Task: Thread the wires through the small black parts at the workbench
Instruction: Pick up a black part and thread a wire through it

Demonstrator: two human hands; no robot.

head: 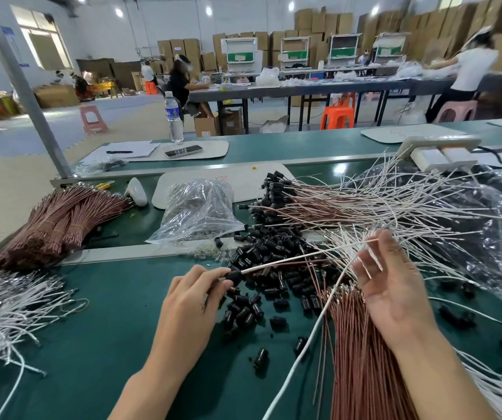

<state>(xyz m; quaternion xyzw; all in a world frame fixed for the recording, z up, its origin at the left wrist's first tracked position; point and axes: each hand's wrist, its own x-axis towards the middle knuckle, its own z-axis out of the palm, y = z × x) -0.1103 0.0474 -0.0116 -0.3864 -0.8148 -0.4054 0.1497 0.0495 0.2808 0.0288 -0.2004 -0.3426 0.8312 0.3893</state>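
My left hand (193, 294) pinches a small black part (234, 274) above the green bench. A white and a brown wire (289, 259) run out of that part up to the right. My right hand (392, 286) is raised with its palm facing me and fingers spread, and the wires' far ends lie at its fingertips. A heap of loose black parts (261, 253) lies between and beyond my hands. Brown wires (361, 359) fan out under my right wrist. Finished wires with black parts (277, 192) are piled further back.
Bundled brown wires (52, 222) lie at the left, loose white wires (10, 304) at the near left. A clear plastic bag (198, 207) sits behind the parts, a larger bag (492, 225) at the right. A water bottle (173, 116) stands at the back.
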